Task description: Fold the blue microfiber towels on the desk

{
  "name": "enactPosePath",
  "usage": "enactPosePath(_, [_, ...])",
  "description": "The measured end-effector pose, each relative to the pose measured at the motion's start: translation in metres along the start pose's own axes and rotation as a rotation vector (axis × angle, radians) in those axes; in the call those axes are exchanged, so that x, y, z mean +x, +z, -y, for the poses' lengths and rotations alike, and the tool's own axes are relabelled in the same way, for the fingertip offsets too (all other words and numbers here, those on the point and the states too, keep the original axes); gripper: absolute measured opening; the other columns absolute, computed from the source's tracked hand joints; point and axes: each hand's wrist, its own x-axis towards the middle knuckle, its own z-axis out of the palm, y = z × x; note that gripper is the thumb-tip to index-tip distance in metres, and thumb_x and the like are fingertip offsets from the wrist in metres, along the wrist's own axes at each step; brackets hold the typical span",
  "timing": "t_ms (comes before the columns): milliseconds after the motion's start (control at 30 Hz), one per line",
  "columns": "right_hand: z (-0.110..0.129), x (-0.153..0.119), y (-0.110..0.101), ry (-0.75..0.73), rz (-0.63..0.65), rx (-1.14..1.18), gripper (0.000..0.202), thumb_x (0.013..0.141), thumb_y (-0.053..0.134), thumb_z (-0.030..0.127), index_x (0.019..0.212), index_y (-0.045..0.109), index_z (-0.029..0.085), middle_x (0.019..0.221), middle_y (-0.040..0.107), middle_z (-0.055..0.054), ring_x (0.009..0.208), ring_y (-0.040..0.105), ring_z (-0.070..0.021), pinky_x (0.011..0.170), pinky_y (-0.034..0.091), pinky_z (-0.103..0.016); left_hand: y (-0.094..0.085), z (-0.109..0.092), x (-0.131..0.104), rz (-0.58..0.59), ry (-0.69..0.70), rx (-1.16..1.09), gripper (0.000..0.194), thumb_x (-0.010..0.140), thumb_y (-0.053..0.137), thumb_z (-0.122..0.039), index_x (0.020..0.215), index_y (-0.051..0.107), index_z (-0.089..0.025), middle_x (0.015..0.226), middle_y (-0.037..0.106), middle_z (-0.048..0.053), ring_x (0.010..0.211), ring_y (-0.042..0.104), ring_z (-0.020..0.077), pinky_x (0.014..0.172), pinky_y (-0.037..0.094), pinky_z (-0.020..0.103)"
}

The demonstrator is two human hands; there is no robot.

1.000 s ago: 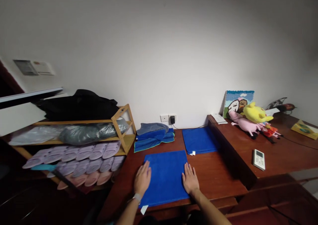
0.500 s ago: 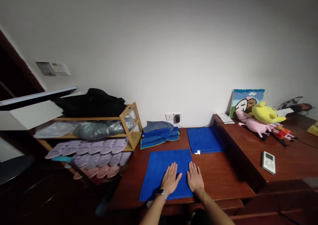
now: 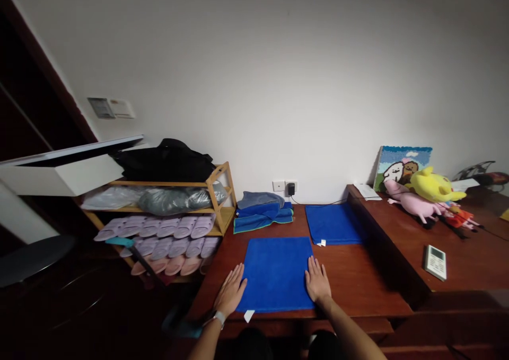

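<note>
A blue cloth [image 3: 278,275] lies flat on the brown table [image 3: 350,280], its white tag [image 3: 248,316] poking out at the front edge. At the cloth's left edge rests my left hand [image 3: 231,291], fingers stretched out, with a watch on the wrist. My right hand [image 3: 318,281] lies flat along the right edge, fingers extended and holding nothing. Behind, near the wall, sit a second folded blue cloth [image 3: 334,224] with a white tag and a loose pile of blue and grey cloths [image 3: 262,211].
On the left, a wooden rack [image 3: 222,195] holds slippers [image 3: 167,227] and a black bag [image 3: 167,161]. The raised surface at right carries plush toys [image 3: 417,203], a picture [image 3: 405,164] and a white remote [image 3: 436,263]. A cable runs from the plug [image 3: 291,189].
My left hand has slid left from the cloth's middle to its left edge. My right hand stays by the right edge. The view has shifted a little left.
</note>
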Motion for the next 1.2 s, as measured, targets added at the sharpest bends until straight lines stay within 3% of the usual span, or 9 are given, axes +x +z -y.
enactPosePath(267, [0.002,-0.018,0.000,0.016,0.045,-0.010,0.067,0.104,0.010,0.046,0.163,0.015,0.015,0.171,0.011,-0.001,0.158,0.007,-0.0197,0.128,0.006,-0.042,0.001,-0.001,0.003,-0.052,0.000,-0.051,0.061,0.103,0.029,-0.046,0.158,0.038,-0.021,0.162,0.043,0.005,0.151,0.037,0.0198,0.126,0.030,0.043])
enactPosePath(500, [0.010,-0.037,-0.001,0.063,0.038,0.020,0.068,0.104,0.012,0.045,0.163,0.015,0.012,0.171,0.012,-0.002,0.158,0.009,-0.0203,0.128,0.005,-0.042,0.003,0.000,0.008,-0.026,-0.004,-0.038,0.066,0.103,0.026,-0.049,0.157,0.038,-0.014,0.163,0.040,0.008,0.153,0.033,0.0205,0.128,0.026,0.042])
enactPosePath(733, [0.005,-0.037,-0.003,0.041,0.018,0.083,0.068,0.104,0.013,0.045,0.163,0.019,0.013,0.170,0.016,-0.003,0.158,0.011,-0.0186,0.129,0.007,-0.039,0.009,0.004,0.010,-0.060,0.008,-0.024,0.063,0.101,0.029,-0.049,0.156,0.040,-0.021,0.161,0.045,0.005,0.151,0.037,0.0207,0.127,0.028,0.045])
enactPosePath(933, [0.004,-0.039,-0.002,0.019,-0.007,0.113,0.066,0.103,0.016,0.043,0.163,0.019,0.014,0.170,0.014,-0.002,0.158,0.008,-0.0184,0.129,0.006,-0.040,-0.008,0.002,0.018,-0.021,-0.094,-0.104,0.065,0.101,0.022,-0.048,0.152,0.047,-0.014,0.158,0.049,0.008,0.149,0.041,0.0208,0.124,0.034,0.043])
enactPosePath(1000, [0.005,-0.040,-0.002,0.021,-0.007,0.119,0.066,0.103,0.016,0.042,0.163,0.019,0.014,0.170,0.013,-0.002,0.158,0.007,-0.0185,0.129,0.005,-0.041,-0.014,-0.013,0.021,-0.047,-0.106,-0.105,0.067,0.102,0.020,-0.048,0.153,0.044,-0.012,0.160,0.047,0.009,0.150,0.039,0.0215,0.124,0.034,0.044])
enactPosePath(1067, [0.005,-0.040,-0.001,0.019,-0.008,0.121,0.066,0.103,0.016,0.042,0.163,0.019,0.013,0.170,0.012,-0.002,0.158,0.007,-0.0185,0.129,0.004,-0.040,-0.013,-0.046,0.024,-0.093,-0.025,-0.082,0.067,0.104,0.020,-0.049,0.156,0.039,-0.012,0.163,0.041,0.010,0.153,0.033,0.0222,0.126,0.029,0.045])
enactPosePath(1133, [0.006,-0.040,-0.002,0.019,-0.011,0.118,0.066,0.103,0.016,0.042,0.163,0.019,0.013,0.170,0.013,-0.002,0.158,0.007,-0.0188,0.129,0.004,-0.040,-0.004,-0.094,0.025,-0.100,0.123,-0.068,0.065,0.105,0.020,-0.050,0.158,0.035,-0.016,0.165,0.037,0.008,0.155,0.029,0.0216,0.128,0.024,0.046])
enactPosePath(1200, [0.006,-0.041,-0.002,0.014,-0.017,0.112,0.067,0.103,0.016,0.042,0.162,0.020,0.011,0.170,0.014,-0.004,0.158,0.008,-0.0196,0.129,0.004,-0.041,0.011,-0.149,0.027,-0.029,0.299,-0.074,0.063,0.106,0.022,-0.050,0.161,0.030,-0.022,0.166,0.037,0.005,0.155,0.029,0.0207,0.129,0.023,0.045])
